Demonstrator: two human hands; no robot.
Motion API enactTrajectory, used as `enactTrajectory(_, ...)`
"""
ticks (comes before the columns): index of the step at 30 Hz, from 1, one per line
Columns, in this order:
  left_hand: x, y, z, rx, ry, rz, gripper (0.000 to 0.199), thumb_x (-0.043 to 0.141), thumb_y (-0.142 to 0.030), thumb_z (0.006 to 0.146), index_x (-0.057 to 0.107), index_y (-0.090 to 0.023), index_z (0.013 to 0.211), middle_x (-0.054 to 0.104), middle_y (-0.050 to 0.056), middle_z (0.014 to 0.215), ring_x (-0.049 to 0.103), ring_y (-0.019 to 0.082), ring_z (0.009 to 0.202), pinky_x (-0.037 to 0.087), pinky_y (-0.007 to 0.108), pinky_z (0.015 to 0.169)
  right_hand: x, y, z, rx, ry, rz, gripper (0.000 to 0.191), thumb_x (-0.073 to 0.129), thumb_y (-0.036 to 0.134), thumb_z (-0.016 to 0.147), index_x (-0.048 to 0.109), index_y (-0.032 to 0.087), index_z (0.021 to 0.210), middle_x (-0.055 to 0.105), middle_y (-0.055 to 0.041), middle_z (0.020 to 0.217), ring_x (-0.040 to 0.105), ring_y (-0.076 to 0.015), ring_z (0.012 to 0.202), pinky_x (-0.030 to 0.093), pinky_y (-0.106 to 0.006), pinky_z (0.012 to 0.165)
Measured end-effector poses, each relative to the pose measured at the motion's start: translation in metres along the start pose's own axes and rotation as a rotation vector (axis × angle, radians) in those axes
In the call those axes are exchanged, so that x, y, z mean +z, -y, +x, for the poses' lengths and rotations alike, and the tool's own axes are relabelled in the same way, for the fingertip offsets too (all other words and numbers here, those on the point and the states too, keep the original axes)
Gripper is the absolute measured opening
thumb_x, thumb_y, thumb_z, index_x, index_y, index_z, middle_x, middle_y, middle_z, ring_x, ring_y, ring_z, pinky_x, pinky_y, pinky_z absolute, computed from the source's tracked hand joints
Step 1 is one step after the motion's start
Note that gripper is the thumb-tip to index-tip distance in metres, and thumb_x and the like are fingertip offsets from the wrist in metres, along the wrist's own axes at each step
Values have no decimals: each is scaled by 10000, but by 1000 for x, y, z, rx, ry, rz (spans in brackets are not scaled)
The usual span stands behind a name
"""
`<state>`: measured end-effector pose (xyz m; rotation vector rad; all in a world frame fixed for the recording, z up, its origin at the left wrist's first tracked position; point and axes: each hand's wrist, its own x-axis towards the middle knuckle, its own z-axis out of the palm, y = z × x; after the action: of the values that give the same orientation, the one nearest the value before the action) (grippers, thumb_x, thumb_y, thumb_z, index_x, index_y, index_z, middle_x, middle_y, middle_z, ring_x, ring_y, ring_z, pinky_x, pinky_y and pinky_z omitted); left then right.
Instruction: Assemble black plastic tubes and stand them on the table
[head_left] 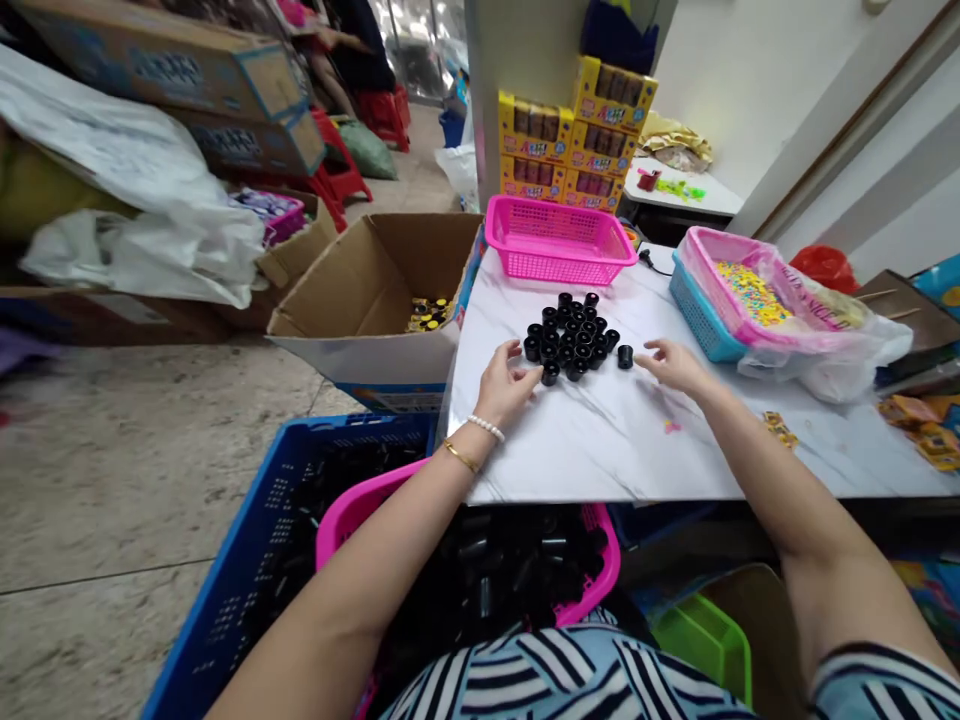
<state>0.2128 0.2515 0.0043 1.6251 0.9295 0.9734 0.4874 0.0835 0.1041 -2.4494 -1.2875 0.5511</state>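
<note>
Several small black cylindrical plastic cups (570, 335) stand bunched together on the white marbled tabletop (585, 450). At the near left edge of the bunch is my left hand (510, 385), its fingers apart and curved, the fingertips by the closest cup. One black cup (625, 357) stands slightly apart on the right. Beside it, my right hand (671, 367) has its thumb and fingers spread, with nothing visible between them. Whether any fingertip touches a cup, I cannot tell.
Behind the cups sits a pink basket (559, 265). Colourful beads (750, 292) fill a lined basket at right. An open carton (360, 340) stands left of the table. More black pieces lie in a pink basket (611, 560) and a blue crate (225, 590) below. A person (352, 50) is at the back.
</note>
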Motion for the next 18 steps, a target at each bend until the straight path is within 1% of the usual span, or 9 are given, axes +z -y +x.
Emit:
enactTrajectory(2, 0, -1, 1, -11, 33, -28, 616, 725, -305, 816, 497, -177, 1374, 620, 163, 1384, 652, 58, 563, 534, 211, 496, 5, 10, 48, 34, 9, 27, 538, 664, 505, 881, 653, 144, 1281, 739, -79, 881, 611, -147, 599, 509, -304, 682)
enactTrajectory(4, 0, -1, 1, -13, 45, -45, 617, 726, -308, 814, 497, -181, 1374, 606, 164, 1403, 660, 56, 580, 532, 197, 483, 13, 16, 77, 34, 68, 64, 441, 708, 457, 849, 706, 151, 1167, 719, -49, 769, 601, -142, 562, 492, -286, 624)
enactTrajectory(7, 0, 0, 1, -5, 64, -62, 575, 728, -305, 816, 522, -190, 1341, 609, 149, 1407, 668, 57, 603, 547, 192, 490, 23, 13, 93, -1, 124, 113, 269, 797, 345, 740, 733, 165, 930, 692, -24, 678, 616, -152, 557, 480, -275, 585)
enactTrajectory(9, 0, 0, 1, 0, 72, -72, 548, 724, -302, 823, 529, -191, 1323, 611, 143, 1406, 665, 54, 596, 555, 197, 495, 27, 6, 90, -41, 77, 143, 279, 840, 288, 657, 711, 175, 877, 703, -22, 702, 634, -162, 592, 498, -282, 608)
enactTrajectory(11, 1, 1, 1, 1, 70, -79, 539, 723, -304, 830, 523, -189, 1317, 615, 144, 1398, 658, 49, 576, 554, 200, 489, 33, 0, 83, -93, -50, 185, 391, 836, 311, 652, 690, 197, 996, 745, -31, 872, 669, -167, 701, 531, -290, 686)
enactTrajectory(13, 1, 2, 1, -3, 63, -84, 534, 725, -301, 831, 519, -189, 1312, 616, 144, 1390, 658, 49, 569, 550, 201, 484, 44, -4, 73, -141, -190, 235, 581, 803, 384, 694, 610, 232, 1221, 743, -34, 1088, 692, -171, 843, 552, -299, 783)
enactTrajectory(14, 1, 2, 1, -10, 59, -85, 534, 727, -298, 830, 519, -190, 1310, 618, 143, 1387, 658, 50, 571, 548, 200, 483, 51, -5, 69, -156, -241, 254, 681, 790, 414, 705, 548, 243, 1318, 730, -34, 1148, 694, -174, 886, 556, -308, 819)
enactTrajectory(16, 2, 4, 2, -32, 53, -83, 552, 734, -292, 828, 515, -197, 1325, 618, 138, 1389, 660, 52, 583, 551, 199, 488, 65, -5, 65, -157, -293, 274, 847, 790, 437, 690, 449, 236, 1439, 721, -37, 1159, 692, -188, 891, 561, -346, 862)
enactTrajectory(18, 3, 6, 3, -55, 53, -87, 603, 742, -294, 826, 499, -203, 1371, 610, 141, 1406, 669, 59, 609, 562, 204, 505, 78, -5, 67, -144, -320, 263, 927, 797, 429, 664, 428, 215, 1488, 716, -43, 1128, 682, -207, 856, 558, -392, 893)
